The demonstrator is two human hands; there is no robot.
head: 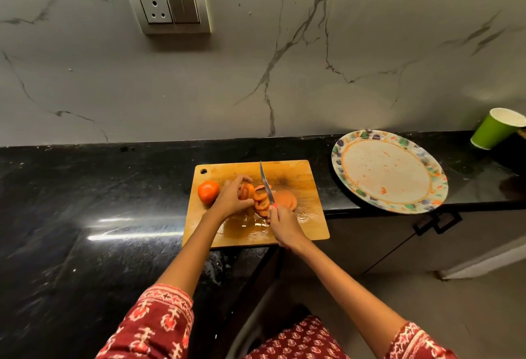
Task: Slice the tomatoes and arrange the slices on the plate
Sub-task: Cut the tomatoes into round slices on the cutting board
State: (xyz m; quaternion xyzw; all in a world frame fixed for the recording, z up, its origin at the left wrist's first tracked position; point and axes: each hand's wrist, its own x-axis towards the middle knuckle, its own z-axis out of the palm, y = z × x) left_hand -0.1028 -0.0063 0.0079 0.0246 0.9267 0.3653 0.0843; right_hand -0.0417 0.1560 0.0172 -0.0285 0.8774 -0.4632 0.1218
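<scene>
At the frame's centre, a cut orange-red tomato piece (247, 191) is gripped by the curled fingers of the left hand (232, 197) on the wooden cutting board (296, 176). A thin steel knife (266, 185) is clasped by the right hand (284, 226) above overlapping slices (262, 205). A whole tomato (207, 192) lies left; the round patterned plate (390, 170) sits at right on the black tabletop (85, 187).

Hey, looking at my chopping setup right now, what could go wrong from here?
1. The left hand holds the tomato piece right beside the knife blade, so a slip might nick the fingers.
2. The cutting board looks wet with juice near the cut slices, so pieces may slide.
3. The plate appears to overhang the counter edge; a bump when loading slices could tip it.
</scene>
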